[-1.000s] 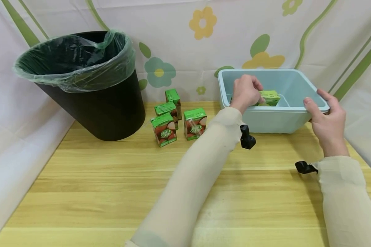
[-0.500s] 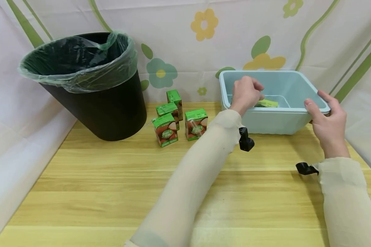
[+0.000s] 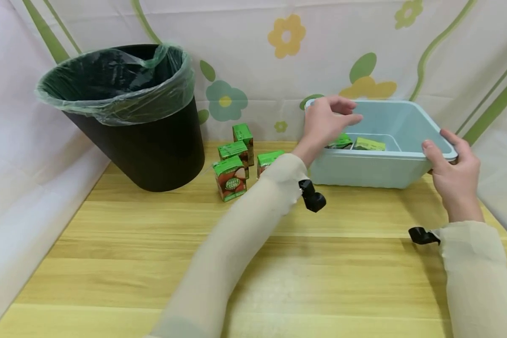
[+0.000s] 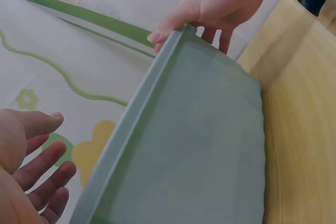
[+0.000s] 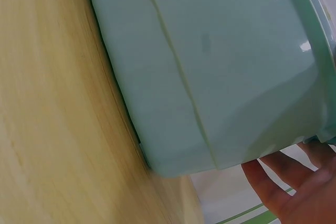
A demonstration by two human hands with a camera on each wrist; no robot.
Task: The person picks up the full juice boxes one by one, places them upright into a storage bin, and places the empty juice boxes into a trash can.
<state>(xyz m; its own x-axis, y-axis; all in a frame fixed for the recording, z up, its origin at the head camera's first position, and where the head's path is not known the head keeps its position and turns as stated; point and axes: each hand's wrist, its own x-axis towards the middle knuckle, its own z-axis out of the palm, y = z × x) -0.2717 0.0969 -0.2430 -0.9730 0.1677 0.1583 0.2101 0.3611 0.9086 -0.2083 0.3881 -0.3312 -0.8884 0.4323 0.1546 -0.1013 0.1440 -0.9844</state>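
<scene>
A light blue plastic bin [image 3: 359, 170] stands at the back right of the table. My right hand [image 3: 458, 183] grips its right end, thumb on the rim and fingers around the outside; in the right wrist view these fingers [image 5: 270, 182] lie along the end wall. Over the bin's left side, my left hand [image 3: 326, 121] holds nothing, and the left wrist view shows its fingers [image 4: 50, 169] apart and loosely bent. Down in the bin are a green-topped juice box [image 3: 343, 141] and a yellow-green box [image 3: 369, 144], partly hidden by the front wall.
Several green-topped juice boxes [image 3: 231, 182] stand left of the bin, one partly behind my left sleeve [image 3: 253, 197]. Farther left is a black trash can [image 3: 152, 150] lined with a green bag [image 3: 152, 105]. A flowered white curtain [image 3: 253, 61] hangs behind the wooden table [image 3: 122, 263].
My left hand has risen from inside the bin and shifted left, its fingers parting, with the boxes left inside. My right hand keeps its grip on the rim. The view has shifted slightly.
</scene>
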